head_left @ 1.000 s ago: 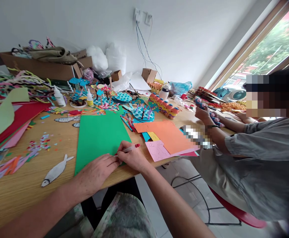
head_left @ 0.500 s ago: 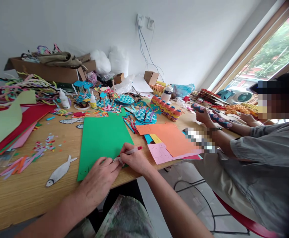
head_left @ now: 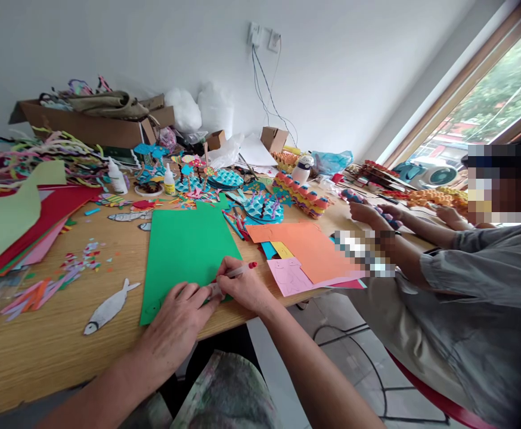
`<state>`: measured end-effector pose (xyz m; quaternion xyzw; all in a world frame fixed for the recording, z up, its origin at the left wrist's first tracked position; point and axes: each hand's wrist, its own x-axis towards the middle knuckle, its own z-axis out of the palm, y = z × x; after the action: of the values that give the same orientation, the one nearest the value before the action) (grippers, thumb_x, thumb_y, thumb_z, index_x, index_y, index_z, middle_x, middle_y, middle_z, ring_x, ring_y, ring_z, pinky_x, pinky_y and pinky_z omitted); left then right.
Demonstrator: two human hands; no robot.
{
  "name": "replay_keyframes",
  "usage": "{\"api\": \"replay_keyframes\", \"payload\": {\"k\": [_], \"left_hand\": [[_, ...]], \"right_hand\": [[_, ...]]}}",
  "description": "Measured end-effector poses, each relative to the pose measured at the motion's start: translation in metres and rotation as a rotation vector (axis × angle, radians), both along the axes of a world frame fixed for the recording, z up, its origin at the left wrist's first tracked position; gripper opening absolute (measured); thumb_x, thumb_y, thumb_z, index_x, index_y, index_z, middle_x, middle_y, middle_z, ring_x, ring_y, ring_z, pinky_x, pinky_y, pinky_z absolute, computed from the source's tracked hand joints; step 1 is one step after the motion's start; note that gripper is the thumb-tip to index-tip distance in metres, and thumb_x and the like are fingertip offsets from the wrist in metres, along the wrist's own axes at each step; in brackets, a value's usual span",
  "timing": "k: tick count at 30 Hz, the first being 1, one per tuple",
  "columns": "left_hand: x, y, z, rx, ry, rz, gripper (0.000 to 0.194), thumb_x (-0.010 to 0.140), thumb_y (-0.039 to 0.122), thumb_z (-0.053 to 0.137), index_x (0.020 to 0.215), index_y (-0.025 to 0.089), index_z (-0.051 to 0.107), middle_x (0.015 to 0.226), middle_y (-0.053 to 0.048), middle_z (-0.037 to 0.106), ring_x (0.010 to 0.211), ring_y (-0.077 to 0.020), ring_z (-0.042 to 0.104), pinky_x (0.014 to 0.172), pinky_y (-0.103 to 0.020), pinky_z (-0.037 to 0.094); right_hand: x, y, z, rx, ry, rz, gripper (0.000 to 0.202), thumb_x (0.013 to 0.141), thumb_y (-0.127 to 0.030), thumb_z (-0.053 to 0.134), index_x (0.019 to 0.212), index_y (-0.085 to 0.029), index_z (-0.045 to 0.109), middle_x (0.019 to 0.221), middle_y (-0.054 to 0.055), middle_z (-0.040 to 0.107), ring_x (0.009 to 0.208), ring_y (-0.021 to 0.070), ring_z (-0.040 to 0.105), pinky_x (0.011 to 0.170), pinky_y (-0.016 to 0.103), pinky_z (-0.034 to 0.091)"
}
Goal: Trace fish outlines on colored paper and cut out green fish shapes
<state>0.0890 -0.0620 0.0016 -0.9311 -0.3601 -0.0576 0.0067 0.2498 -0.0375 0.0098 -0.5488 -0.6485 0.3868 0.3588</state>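
Observation:
A sheet of green paper [head_left: 189, 244] lies near the table's front edge, with a small dark line drawing in its lower left corner. My left hand [head_left: 182, 310] rests on the lower part of the sheet, fingers laid out toward the right. My right hand [head_left: 240, 286] is closed around a marker [head_left: 239, 271] with a pale barrel and a red end pointing up to the right. The marker's tip is hidden by my fingers. Between both hands shows a small whitish piece [head_left: 216, 291], mostly covered, whose kind I cannot make out.
Left of the green sheet lies a paper fish [head_left: 108, 307], near paper scraps and strips [head_left: 41, 295]. Orange paper [head_left: 309, 250] overlaps pink paper on the right. Glue bottles [head_left: 117, 177], egg-carton crafts [head_left: 298, 193] and a cardboard box [head_left: 86, 122] stand behind. Another person [head_left: 488, 286] sits at right.
My hands stay at nearly the same place on the green sheet, the left fingers shifting slightly. The other person's hands have moved, lowering and turning the dark patterned object they hold.

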Motion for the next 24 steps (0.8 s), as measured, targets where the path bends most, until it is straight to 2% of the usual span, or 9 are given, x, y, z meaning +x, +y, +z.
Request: {"api": "replay_keyframes", "payload": {"k": [5,15,17,20,24], "left_hand": [[-0.001,0.001,-0.002,-0.008,0.014,0.003,0.042,0.085,0.007,0.042,0.120,0.027,0.052,0.105,-0.004,0.058,0.094,-0.0225,0.047,0.086,-0.039,0.036],[-0.002,0.000,-0.003,-0.003,0.016,0.000,0.036,0.086,0.010,0.041,0.115,0.025,0.055,0.096,-0.004,0.059,0.089,-0.0214,0.047,0.078,-0.036,0.038],[-0.002,0.000,-0.004,0.009,0.010,0.001,0.037,0.086,0.009,0.041,0.117,0.026,0.053,0.101,-0.004,0.059,0.089,-0.0211,0.048,0.078,-0.036,0.037],[-0.001,-0.001,-0.005,0.043,0.019,0.008,0.037,0.087,0.012,0.041,0.120,0.026,0.050,0.105,-0.003,0.058,0.091,-0.0214,0.047,0.079,-0.037,0.037],[0.000,0.000,-0.002,0.038,0.044,-0.002,0.034,0.089,0.016,0.041,0.121,0.023,0.050,0.101,-0.004,0.059,0.091,-0.0220,0.047,0.079,-0.038,0.038]], "right_hand": [[-0.003,-0.001,0.003,-0.004,-0.002,0.020,0.010,0.063,-0.009,0.045,0.061,-0.019,0.045,0.055,-0.005,0.049,0.051,0.0086,0.046,0.045,0.017,0.034],[-0.010,-0.002,0.005,0.002,-0.113,0.050,0.009,0.063,-0.011,0.048,0.060,-0.019,0.047,0.054,-0.005,0.050,0.051,0.0087,0.047,0.044,0.017,0.031],[-0.008,-0.004,0.002,0.017,-0.039,0.010,0.009,0.065,-0.011,0.047,0.063,-0.020,0.047,0.054,-0.005,0.051,0.051,0.0088,0.049,0.044,0.017,0.033],[-0.002,-0.009,-0.001,0.109,0.025,-0.120,0.007,0.070,-0.015,0.046,0.066,-0.020,0.048,0.054,-0.005,0.054,0.051,0.0097,0.051,0.047,0.018,0.036],[0.001,-0.018,-0.001,0.197,-0.114,-0.208,0.007,0.073,-0.017,0.047,0.068,-0.020,0.050,0.056,-0.003,0.058,0.052,0.0113,0.054,0.049,0.020,0.037]]}}
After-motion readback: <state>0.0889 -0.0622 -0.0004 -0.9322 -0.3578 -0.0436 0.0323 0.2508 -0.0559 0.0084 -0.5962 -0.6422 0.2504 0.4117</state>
